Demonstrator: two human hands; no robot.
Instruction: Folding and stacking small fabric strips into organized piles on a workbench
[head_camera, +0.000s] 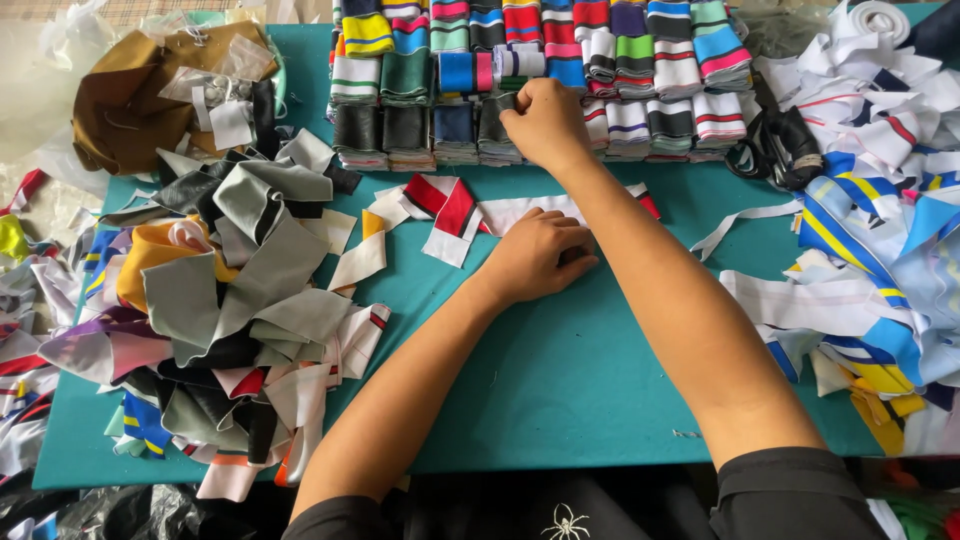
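The left hand (535, 255) presses flat, grasping nothing, on a white strip (520, 212) on the counter (560, 380); beyond the strip, the right hand (545, 125) grips a dark folded bundle (497, 128).

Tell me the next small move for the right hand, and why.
Probably press the dark folded bundle level into its row: the right hand rests on it at the front of the stacked striped bundles, while the left hand pins a white strip on the teal table.

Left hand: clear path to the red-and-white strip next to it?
Probably yes. The left hand rests on the white strip, and the red-and-white strip lies just beside it on bare green table, nothing between.
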